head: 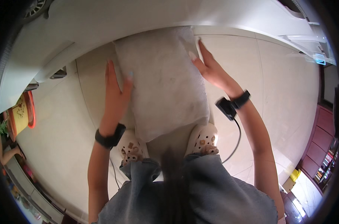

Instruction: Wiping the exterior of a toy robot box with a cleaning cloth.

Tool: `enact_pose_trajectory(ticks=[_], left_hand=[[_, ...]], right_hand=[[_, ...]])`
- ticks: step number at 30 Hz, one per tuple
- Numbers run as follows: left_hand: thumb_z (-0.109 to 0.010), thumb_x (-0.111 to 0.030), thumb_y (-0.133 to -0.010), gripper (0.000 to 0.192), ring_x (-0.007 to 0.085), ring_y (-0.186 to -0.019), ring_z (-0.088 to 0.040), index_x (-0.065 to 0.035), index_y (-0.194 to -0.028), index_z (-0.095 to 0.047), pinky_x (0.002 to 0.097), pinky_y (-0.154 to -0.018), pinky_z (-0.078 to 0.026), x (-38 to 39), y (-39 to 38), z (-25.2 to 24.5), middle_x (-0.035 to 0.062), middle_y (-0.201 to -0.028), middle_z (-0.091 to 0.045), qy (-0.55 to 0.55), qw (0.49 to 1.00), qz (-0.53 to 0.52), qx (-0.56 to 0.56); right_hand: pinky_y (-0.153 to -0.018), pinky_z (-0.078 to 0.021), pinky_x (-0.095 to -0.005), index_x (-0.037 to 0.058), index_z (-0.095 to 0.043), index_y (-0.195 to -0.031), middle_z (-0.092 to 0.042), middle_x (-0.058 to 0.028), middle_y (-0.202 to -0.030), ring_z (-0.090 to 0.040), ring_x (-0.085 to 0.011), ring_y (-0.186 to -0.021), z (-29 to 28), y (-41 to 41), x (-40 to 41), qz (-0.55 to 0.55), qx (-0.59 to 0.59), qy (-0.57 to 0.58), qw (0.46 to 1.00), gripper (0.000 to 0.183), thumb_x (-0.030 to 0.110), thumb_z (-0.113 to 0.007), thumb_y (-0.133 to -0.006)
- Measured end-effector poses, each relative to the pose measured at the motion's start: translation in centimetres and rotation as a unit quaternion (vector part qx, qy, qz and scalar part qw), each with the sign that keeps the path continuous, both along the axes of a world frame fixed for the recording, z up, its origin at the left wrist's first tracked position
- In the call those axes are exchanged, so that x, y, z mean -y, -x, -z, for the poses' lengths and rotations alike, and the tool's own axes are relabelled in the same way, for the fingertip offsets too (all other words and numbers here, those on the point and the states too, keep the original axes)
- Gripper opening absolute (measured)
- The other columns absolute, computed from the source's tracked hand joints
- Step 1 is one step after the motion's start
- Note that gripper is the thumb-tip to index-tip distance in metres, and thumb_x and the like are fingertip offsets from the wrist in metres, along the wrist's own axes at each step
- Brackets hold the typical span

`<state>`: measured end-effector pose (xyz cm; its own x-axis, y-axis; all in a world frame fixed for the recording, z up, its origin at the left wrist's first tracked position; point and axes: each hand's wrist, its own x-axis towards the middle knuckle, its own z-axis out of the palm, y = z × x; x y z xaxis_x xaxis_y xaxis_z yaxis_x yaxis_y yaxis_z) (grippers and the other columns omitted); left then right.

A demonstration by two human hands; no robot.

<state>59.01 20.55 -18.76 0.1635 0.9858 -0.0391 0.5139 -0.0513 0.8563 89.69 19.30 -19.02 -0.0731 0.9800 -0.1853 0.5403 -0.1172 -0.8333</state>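
A light grey cloth (164, 84), seemingly a towel, is spread out between my arms, its near edge just beyond my cream clogs (204, 137). My left hand (115, 95) is at the cloth's left edge, thumb apart from the extended fingers, holding nothing. At the cloth's upper right edge is my right hand (211, 67), thumb spread and fingers stretched forward, also holding nothing. Whether either hand touches the cloth I cannot tell. Each wrist wears a black strap with a small device and a cable.
A large white curved surface (152, 16) runs across the top, over the cloth's far edge. Pale floor tiles (233, 56) lie underneath. A yellow plant pot (19, 114) with an orange rim stands far left, above a shelf unit (32, 190). Red-brown drawers (320, 134) are at right.
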Motion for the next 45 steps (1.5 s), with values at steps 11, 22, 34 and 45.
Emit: enact_pose_trajectory(ticks=[11,22,34,45], left_hand=[[-0.078,-0.033,-0.061,0.096,0.0385,-0.136,-0.018,-0.0047,-0.139,-0.028,0.0541,-0.105,-0.023,9.5,-3.1,-3.3,0.0211,-0.146,-0.021,-0.09,0.888,0.325,-0.312],[-0.08,-0.033,-0.06,0.103,0.0409,-0.136,-0.017,-0.0004,-0.139,-0.023,0.0507,-0.107,-0.023,9.3,1.1,-1.8,0.0248,-0.146,-0.016,-0.083,0.895,0.324,-0.294],[-0.066,-0.032,-0.073,0.06,0.038,-0.128,-0.032,0.0055,-0.118,-0.052,0.0475,-0.104,-0.029,11.2,2.6,-0.8,0.022,-0.13,-0.044,-0.061,0.846,0.311,-0.428],[-0.057,-0.013,-0.061,0.028,0.0287,-0.099,-0.049,0.004,-0.081,-0.065,0.0365,-0.076,-0.041,9.4,3.4,0.2,0.0154,-0.094,-0.06,-0.186,0.787,0.416,-0.416]], right_hand=[[-0.112,-0.0169,-0.0403,0.0183,-0.044,-0.133,-0.033,-0.0057,-0.144,-0.029,-0.0228,-0.134,-4.1,5.7,10.7,-0.264,0.328,-0.129,0.898,0.072,0.04,-0.068,-0.069],[-0.112,-0.0224,-0.0399,0.0103,-0.039,-0.136,-0.032,-0.009,-0.144,-0.029,-0.0263,-0.133,-2.3,1.5,11.6,-0.2,0.283,-0.141,0.928,0.096,0.034,-0.078,-0.051],[-0.1,-0.0363,-0.0396,-0.0081,-0.029,-0.134,-0.041,-0.021,-0.133,-0.042,-0.0337,-0.121,-2.7,1.4,13.3,-0.158,0.374,-0.016,0.914,0.093,0.028,-0.077,-0.062],[-0.066,-0.0451,-0.0328,0.0053,-0.057,-0.068,-0.059,-0.005,-0.063,-0.059,-0.0217,-0.066,-1.3,-1.4,11.2,-0.355,0.388,-0.059,0.848,0.011,0.014,-0.064,-0.065]])
